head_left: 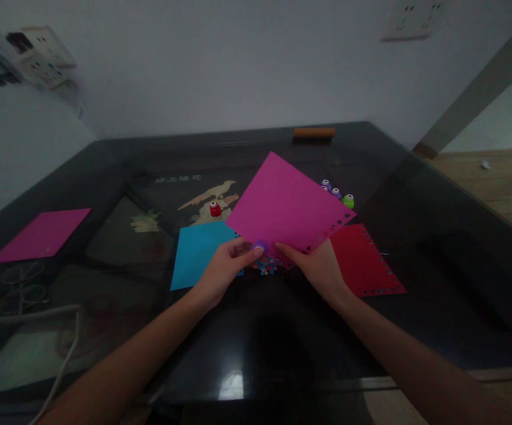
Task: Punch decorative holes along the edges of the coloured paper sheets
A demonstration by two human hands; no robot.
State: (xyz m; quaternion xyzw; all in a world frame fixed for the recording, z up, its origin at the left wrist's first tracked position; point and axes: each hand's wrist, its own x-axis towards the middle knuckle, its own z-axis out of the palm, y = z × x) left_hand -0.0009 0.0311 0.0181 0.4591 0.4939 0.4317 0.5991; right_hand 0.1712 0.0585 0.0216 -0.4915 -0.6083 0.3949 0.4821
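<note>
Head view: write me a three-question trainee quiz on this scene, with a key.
1. What colour is the punch in the left grip?

2. True or false: the right grip holds a pink sheet with holes near an edge.

3. Which lies nearest the far edge of the table?
A) the red punch
B) the brown cylinder
C) the blue sheet

Key: 1. Purple. 2. True. 3. B.
</note>
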